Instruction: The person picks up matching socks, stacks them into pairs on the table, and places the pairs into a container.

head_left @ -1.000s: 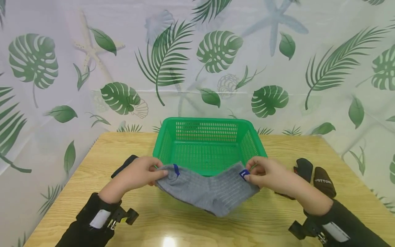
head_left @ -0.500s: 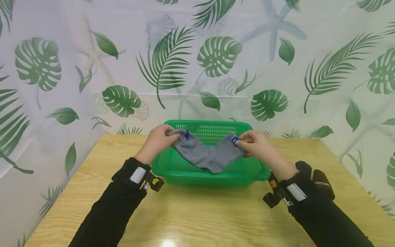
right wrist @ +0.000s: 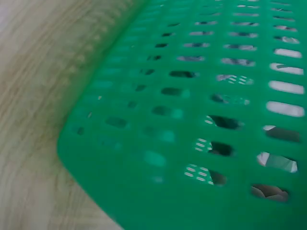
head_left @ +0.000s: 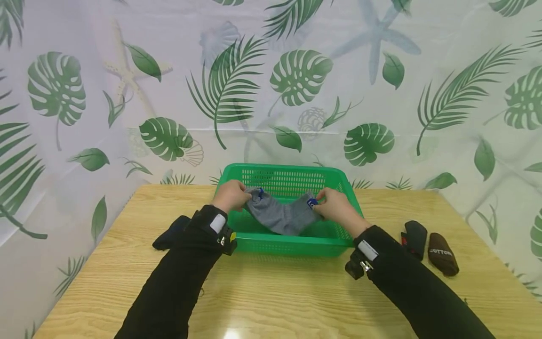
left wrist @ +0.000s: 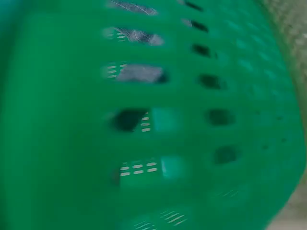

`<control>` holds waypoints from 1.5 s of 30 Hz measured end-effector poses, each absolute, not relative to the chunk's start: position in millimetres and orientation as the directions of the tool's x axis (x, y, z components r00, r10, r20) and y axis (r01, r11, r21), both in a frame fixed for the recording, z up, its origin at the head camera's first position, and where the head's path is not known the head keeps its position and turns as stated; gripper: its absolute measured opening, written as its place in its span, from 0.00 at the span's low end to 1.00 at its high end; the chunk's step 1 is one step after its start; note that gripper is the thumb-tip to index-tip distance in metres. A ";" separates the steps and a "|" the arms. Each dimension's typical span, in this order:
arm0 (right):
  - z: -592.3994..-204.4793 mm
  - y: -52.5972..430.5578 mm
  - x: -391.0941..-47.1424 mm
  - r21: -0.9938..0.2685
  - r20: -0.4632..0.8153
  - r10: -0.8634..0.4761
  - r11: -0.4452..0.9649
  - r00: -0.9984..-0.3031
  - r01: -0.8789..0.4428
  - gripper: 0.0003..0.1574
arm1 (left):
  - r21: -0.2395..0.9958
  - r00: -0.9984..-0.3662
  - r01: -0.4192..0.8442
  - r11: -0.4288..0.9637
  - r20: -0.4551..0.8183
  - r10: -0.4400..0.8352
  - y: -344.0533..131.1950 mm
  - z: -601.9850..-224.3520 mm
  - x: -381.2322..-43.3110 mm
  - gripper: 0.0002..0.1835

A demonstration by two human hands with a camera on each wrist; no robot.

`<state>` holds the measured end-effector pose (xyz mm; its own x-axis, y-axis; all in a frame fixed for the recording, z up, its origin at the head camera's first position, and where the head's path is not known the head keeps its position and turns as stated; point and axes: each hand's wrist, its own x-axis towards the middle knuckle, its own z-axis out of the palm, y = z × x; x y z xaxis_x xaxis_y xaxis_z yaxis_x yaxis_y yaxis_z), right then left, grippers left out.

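Note:
A grey sock [head_left: 281, 216] with blue marks near both ends sags between my hands, inside the green plastic basket [head_left: 288, 244]. One end is pinched by my left hand [head_left: 230, 195], over the basket's left part. At the other end, my right hand [head_left: 336, 207] pinches the sock by its blue label. Whether the sock touches the basket floor I cannot tell. The basket's slotted wall [left wrist: 72, 143] fills the left wrist view and hides that hand; bits of grey show through the slots. The wall [right wrist: 134, 191] likewise hides my right hand in the right wrist view.
A dark folded bundle, probably a sock [head_left: 168, 235], lies left of the basket, partly behind my left sleeve. To the right are a black one [head_left: 416, 238] and a brown one [head_left: 442, 256] lettered COTTON. The wooden table [head_left: 271, 296] ends at a leaf-printed sheet [head_left: 296, 113].
Both hands have moved forward, carrying the grey sock from in front of the basket to over it, then lowering it inside. They have drawn closer together, and the sock hangs slacker.

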<state>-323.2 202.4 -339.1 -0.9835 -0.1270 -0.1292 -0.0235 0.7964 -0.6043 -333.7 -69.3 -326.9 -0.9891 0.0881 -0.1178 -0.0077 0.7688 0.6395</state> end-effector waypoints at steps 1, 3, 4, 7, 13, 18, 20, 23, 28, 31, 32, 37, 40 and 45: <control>-341.7 202.3 -323.9 -0.583 -0.134 -0.130 0.812 -0.982 -0.028 0.22 | 0.618 -0.986 -0.005 0.786 -0.132 0.098 -68.9 -329.8 -333.3 0.15; -345.6 202.1 -324.3 -0.536 -0.140 -0.138 0.843 -0.980 -0.042 0.23 | 0.588 -0.979 0.004 0.809 -0.165 0.124 -68.2 -334.7 -331.4 0.10; -347.0 202.0 -324.1 -0.513 -0.145 -0.142 0.857 -0.979 -0.048 0.24 | 0.577 -0.975 0.012 0.817 -0.174 0.138 -67.8 -336.5 -330.2 0.15; -347.3 201.4 -321.0 -0.439 -0.165 -0.159 0.895 -0.973 -0.072 0.28 | 0.533 -0.960 0.064 0.844 -0.199 0.199 -65.8 -339.4 -324.7 0.34; -344.1 191.4 -306.3 -0.359 -0.201 -0.292 0.910 -0.935 -0.207 0.33 | 0.339 -0.881 0.268 0.902 -0.293 0.371 -52.1 -346.5 -312.7 0.34; -351.3 184.1 -302.0 -0.392 -0.250 -0.462 0.852 -0.851 -0.348 0.35 | 0.293 -0.812 0.312 0.904 -0.411 0.414 -43.7 -349.9 -309.3 0.34; -354.9 185.2 -302.7 -0.400 -0.283 -0.487 0.843 -0.826 -0.360 0.34 | 0.299 -0.792 0.309 0.903 -0.444 0.418 -43.4 -350.0 -309.4 0.33; -360.6 189.3 -303.9 -0.394 -0.360 -0.506 0.844 -0.784 -0.364 0.32 | 0.323 -0.757 0.301 0.897 -0.491 0.431 -44.1 -350.4 -309.3 0.33; -366.6 193.4 -305.4 -0.419 -0.482 -0.504 0.851 -0.717 -0.317 0.31 | 0.341 -0.707 0.283 0.897 -0.558 0.435 -45.8 -350.2 -309.3 0.32; -368.3 193.9 -306.8 -0.447 -0.520 -0.489 0.854 -0.700 -0.265 0.31 | 0.337 -0.682 0.293 0.895 -0.583 0.443 -46.5 -350.2 -311.1 0.32; -368.1 194.1 -307.0 -0.456 -0.529 -0.486 0.854 -0.696 -0.249 0.31 | 0.333 -0.677 0.296 0.895 -0.588 0.443 -46.8 -350.1 -311.7 0.32; -367.0 193.7 -308.4 -0.460 -0.535 -0.490 0.852 -0.689 -0.249 0.30 | 0.325 -0.699 0.310 0.894 -0.559 0.446 -47.2 -351.6 -313.2 0.31; -365.4 192.4 -308.1 -0.414 -0.432 -0.503 0.848 -0.748 -0.332 0.30 | 0.328 -0.749 0.334 0.884 -0.477 0.460 -48.9 -352.4 -311.7 0.30; -351.8 192.1 -296.3 -0.375 -0.167 -0.490 0.834 -0.855 -0.404 0.30 | 0.467 -0.838 0.353 0.811 -0.228 0.496 -65.0 -346.0 -304.0 0.25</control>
